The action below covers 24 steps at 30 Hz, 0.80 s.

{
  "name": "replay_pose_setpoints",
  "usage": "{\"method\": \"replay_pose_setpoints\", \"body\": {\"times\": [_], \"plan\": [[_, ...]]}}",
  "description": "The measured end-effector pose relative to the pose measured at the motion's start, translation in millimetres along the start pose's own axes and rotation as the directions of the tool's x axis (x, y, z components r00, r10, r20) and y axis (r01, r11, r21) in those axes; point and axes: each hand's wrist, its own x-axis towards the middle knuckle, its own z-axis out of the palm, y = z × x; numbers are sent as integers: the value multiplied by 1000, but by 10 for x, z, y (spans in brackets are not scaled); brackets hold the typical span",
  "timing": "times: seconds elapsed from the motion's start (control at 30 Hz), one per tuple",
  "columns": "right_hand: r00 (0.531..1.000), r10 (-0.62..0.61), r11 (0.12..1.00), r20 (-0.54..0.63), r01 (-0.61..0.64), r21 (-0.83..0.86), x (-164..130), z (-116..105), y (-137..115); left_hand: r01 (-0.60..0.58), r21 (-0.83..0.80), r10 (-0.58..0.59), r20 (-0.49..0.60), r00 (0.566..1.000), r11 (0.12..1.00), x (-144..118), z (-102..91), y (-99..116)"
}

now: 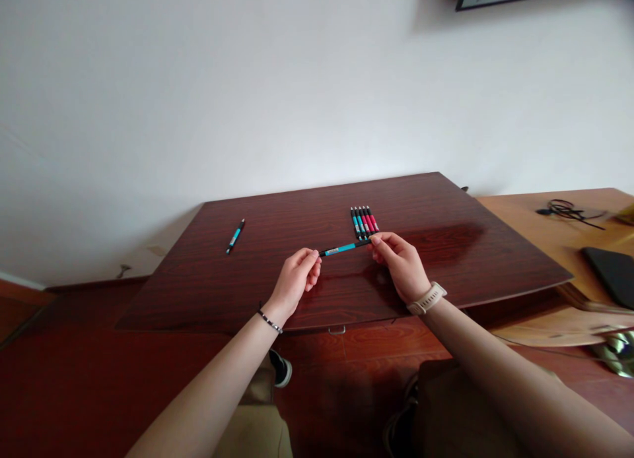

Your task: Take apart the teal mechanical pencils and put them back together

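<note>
Both hands (347, 273) pinch slim teal pen (343, 249) over glossy wood.

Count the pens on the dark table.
7. One teal pen is held between left hand and right hand; one lone pen lies at left; five sit in a row, possibly hiding more.

No legible text, label, brand, number or sign anywhere in frame. Teal pen (345, 249) held between my hands near frame centre: any barrel print too small to read. Row of pens (364, 221) just above it: same.
</note>
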Motion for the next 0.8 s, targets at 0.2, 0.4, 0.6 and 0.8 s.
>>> {"method": "replay_pose_setpoints", "body": {"times": [0.2,0.4,0.6,0.8], "plan": [[1000,3,1000,0,-3,8,6,-9,15,-27,-14,27,-11,1000,1000,-17,10,11],[1000,-4,1000,-4,4,2,-1,-3,2,2,-16,-1,13,1000,1000,4,-20,10],[1000,-6,1000,-2,6,-2,-5,-4,-12,29,-12,-28,44,999,1000,7,-19,22],[1000,-15,999,-1,15,-34,1,-6,15,-23,1,23,23,999,1000,-1,-6,7]]}}
